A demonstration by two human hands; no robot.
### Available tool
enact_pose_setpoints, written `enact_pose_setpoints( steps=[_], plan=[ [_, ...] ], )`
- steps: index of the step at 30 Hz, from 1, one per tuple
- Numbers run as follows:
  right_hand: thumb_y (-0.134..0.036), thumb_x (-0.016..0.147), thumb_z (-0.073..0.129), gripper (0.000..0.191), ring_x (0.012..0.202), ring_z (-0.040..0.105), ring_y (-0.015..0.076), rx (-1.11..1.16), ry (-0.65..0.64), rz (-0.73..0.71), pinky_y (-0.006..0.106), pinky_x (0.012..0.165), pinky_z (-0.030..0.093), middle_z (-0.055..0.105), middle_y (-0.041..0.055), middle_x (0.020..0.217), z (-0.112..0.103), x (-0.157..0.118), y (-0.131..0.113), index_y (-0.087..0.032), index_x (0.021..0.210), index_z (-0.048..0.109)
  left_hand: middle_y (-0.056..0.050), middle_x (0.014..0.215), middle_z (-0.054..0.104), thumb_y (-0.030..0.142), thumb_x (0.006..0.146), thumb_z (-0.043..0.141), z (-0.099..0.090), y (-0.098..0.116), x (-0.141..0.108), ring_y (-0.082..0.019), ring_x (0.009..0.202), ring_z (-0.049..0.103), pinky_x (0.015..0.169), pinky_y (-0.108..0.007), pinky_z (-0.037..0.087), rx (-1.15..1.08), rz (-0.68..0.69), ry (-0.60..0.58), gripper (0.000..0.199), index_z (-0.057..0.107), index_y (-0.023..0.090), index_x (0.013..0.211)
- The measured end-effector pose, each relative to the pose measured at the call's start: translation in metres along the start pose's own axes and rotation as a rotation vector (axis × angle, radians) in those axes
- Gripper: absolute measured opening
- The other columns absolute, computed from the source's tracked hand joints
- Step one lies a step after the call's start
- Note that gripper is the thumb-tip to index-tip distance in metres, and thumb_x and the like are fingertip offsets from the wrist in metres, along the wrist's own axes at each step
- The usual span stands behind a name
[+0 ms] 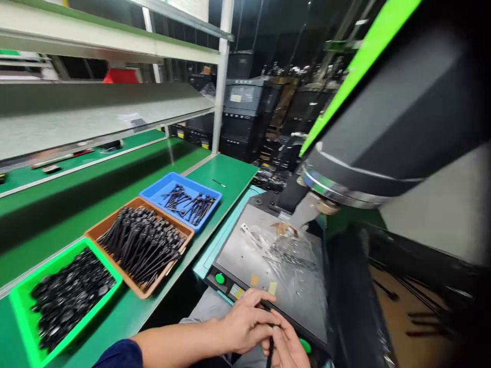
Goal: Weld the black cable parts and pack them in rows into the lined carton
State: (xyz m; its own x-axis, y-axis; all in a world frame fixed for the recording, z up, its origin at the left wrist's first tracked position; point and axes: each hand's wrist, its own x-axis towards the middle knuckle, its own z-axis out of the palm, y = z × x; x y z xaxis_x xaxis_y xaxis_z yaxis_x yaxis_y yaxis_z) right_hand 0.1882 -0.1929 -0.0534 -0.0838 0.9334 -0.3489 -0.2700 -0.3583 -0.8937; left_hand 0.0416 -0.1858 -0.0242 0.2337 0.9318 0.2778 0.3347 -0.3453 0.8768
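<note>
My left hand (245, 322) is at the bottom centre, its fingers curled over and against my right hand. My right hand (287, 342) sits just right of it, its fingers closed round a thin black rod-like part (270, 352). Both hands are at the front edge of a grey metal machine plate (238, 255), where clear plastic and small metal pieces lie. On the green bench to the left, a green tray (23, 306) holds black round parts, an orange-brown tray (92, 232) holds black rods with knobbed ends, and a blue tray (155, 190) holds more black rods.
A large black machine head (368, 117) with a light green edge hangs over the plate from the right. Green buttons (220, 278) sit at the plate's front. Shelves (95, 112) stand above the bench. At the lower right is a box (402, 327) with dark rods.
</note>
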Motion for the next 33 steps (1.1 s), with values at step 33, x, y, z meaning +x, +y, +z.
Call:
enact_pose_setpoints(
  steps=[33],
  plan=[
    [-0.053, 0.069, 0.073, 0.064, 0.053, 0.056, 0.0123, 0.063, -0.233, 0.217, 0.022, 0.047, 0.038, 0.066, 0.0042, 0.077, 0.057, 0.073, 0.015, -0.017, 0.117, 0.050, 0.002, 0.064, 0.058, 0.023, 0.071, 0.069, -0.088, -0.050, 0.138, -0.013, 0.056, 0.061, 0.066, -0.030, 0.050, -0.848, -0.438, -0.137, 0.040, 0.060, 0.015, 0.109]
  ],
)
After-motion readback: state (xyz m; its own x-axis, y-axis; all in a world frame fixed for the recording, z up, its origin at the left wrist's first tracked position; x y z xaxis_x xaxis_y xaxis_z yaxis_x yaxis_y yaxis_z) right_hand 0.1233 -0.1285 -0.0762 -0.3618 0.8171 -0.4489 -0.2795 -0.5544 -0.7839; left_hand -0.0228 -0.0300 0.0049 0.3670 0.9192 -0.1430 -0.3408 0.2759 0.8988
